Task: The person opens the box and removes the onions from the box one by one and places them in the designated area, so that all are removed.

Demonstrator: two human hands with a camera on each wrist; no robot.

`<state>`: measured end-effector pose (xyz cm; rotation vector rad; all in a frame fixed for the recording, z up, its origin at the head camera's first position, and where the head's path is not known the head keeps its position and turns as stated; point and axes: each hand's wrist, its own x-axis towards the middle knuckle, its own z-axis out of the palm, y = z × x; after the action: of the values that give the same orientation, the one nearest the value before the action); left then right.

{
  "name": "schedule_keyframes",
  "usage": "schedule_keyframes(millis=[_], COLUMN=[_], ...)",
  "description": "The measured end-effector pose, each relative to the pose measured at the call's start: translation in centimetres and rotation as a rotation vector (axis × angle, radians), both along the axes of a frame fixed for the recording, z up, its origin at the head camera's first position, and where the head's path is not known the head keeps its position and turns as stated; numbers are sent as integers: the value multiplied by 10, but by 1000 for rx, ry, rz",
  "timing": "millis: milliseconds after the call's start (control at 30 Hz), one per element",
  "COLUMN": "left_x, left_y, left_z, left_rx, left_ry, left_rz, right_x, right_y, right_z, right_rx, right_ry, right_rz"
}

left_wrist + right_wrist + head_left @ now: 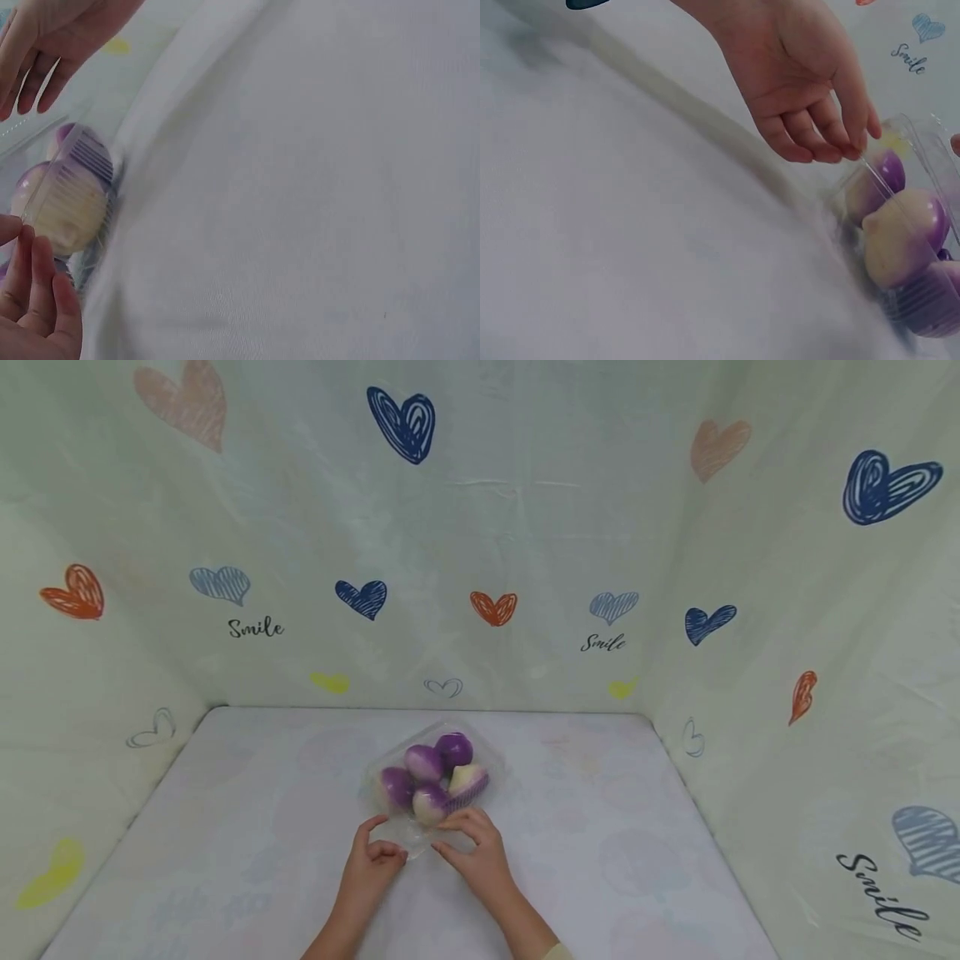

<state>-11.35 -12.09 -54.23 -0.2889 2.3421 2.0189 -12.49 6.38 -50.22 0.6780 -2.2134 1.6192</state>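
A clear plastic container (365, 793) stands on the table, holding several round purple-and-white vegetables (424, 763) that look like turnips. My left hand (371, 866) is at its near left corner. Thumb and fingertips of that left hand (37, 300) pinch the thin clear edge in the left wrist view. On the other side of the near corner is my right hand (477, 853), its index finger and thumb curved with a gap between them. The left wrist view shows loosely straight fingers on this right hand (56, 56), hanging above the container; its thumb is out of frame there.
A pale tabletop (247, 827) spreads around the container. Behind it and along both sides hangs a light cloth wall (525, 543) printed with hearts and the word Smile. One sleeve cuff (558, 952) shows at the bottom edge.
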Motion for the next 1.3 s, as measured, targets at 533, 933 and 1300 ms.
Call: schedule_keyframes(millis=[533, 933, 1300], left_x=[2, -6, -20], left_y=[-35, -63, -68], left_z=[9, 4, 11], left_rx=[-66, -145, -171], left_ry=[-49, 2, 66], left_rz=[7, -64, -141], right_x=[-3, -5, -7], right_y=[40, 59, 68], right_z=[-1, -4, -8], right_rx=[-74, -98, -94], right_ry=[-83, -182, -246], right_rz=[-172, -302, -342])
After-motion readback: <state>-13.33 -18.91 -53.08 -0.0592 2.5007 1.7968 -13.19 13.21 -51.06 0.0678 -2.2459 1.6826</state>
